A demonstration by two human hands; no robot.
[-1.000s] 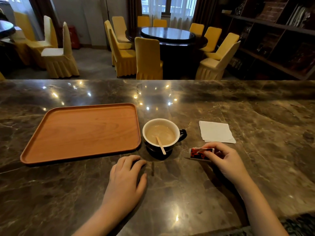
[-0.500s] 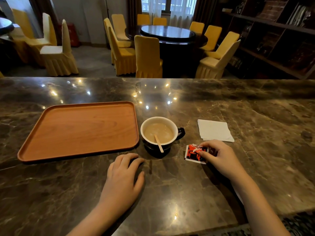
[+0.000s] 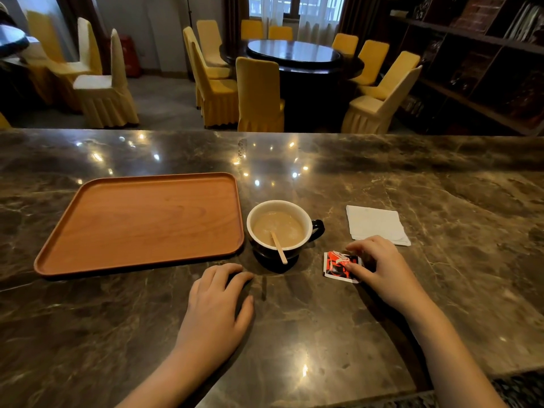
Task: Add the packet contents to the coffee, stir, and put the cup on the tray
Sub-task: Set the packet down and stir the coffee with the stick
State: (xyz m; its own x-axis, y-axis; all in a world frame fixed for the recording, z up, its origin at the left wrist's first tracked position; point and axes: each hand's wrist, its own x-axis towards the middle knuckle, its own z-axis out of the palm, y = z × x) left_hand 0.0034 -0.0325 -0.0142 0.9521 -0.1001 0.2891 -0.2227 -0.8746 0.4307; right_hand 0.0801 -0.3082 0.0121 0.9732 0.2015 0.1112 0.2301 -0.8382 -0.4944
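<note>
Dining room, yellow-covered chairs (image 3: pixel 259 95) round a dark round table behind; work happens on a glossy brown marble table (image 3: pixel 441 187).

Change over the last second: the packet (image 3: pixel 337 265) goes from pinched up on edge in the right hand (image 3: pixel 379 266) to lying flat on the table, just right of the cup (image 3: pixel 279 228). Right hand fingertips still rest on its right edge; looks like a light press, not a real grip. Top-left corner of the packet looks ragged, probably torn open, can't confirm.

Left hand (image 3: pixel 217 301) hasn't moved: flat on the table, palm down, grasping nothing, just in front of the cup.

Cup sits on the table beside the tray (image 3: pixel 141 263), not on it. Coffee is pale and milky, wooden stirrer (image 3: pixel 279 247) leaning in it over the near rim. Tray is bare. White napkin (image 3: pixel 374 223) beyond the right hand.

Read: packet is being set down, so the pour is likely done. Remaining: stir, then cup onto tray.

Labels: packet is red, black and white print; no text readable at this resolution. No other writing legible.
</note>
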